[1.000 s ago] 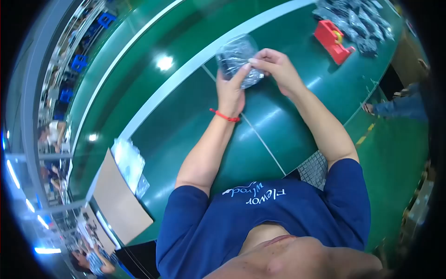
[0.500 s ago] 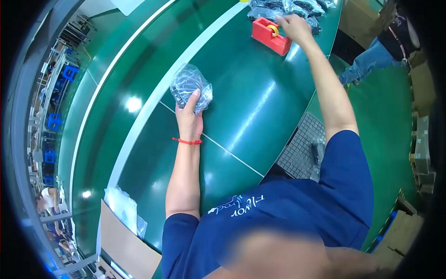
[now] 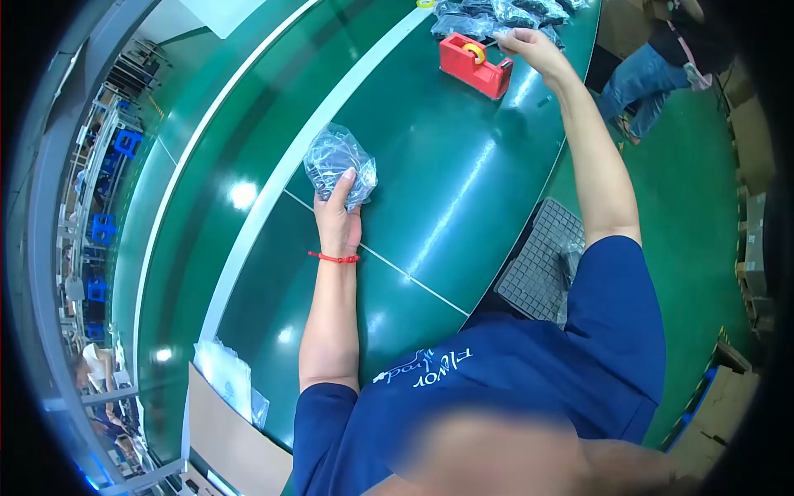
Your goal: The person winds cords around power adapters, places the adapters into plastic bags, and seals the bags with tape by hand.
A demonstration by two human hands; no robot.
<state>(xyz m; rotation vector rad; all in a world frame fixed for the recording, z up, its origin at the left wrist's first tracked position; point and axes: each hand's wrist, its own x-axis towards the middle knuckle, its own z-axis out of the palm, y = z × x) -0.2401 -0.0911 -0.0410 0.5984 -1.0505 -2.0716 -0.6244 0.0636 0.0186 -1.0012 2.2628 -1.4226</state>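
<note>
A crinkled clear plastic bag [image 3: 331,157] with something dark inside lies in my left hand [image 3: 337,217], thumb across its near side. What the bag contains is hard to make out through the film. My right hand [image 3: 533,50] is raised just beside a red tape dispenser [image 3: 475,73], thumb and fingers pinched together. Anything between those fingertips is too small to make out. A yellow roll of tape [image 3: 474,53] sits in the dispenser. Several more clear bags with dark contents [image 3: 463,25] are heaped behind it.
The green work table [image 3: 413,198] has a pale raised edge [image 3: 273,178] on its left. A cardboard box [image 3: 231,438] with plastic bags [image 3: 223,376] stands near left. A grey grid mat [image 3: 539,264] is below the right edge. Another person [image 3: 653,74] stands at far right.
My right hand has shifted slightly right and down from over the dispenser's end, its fingers now pinched beside it. My left hand still holds the bag, almost in place.
</note>
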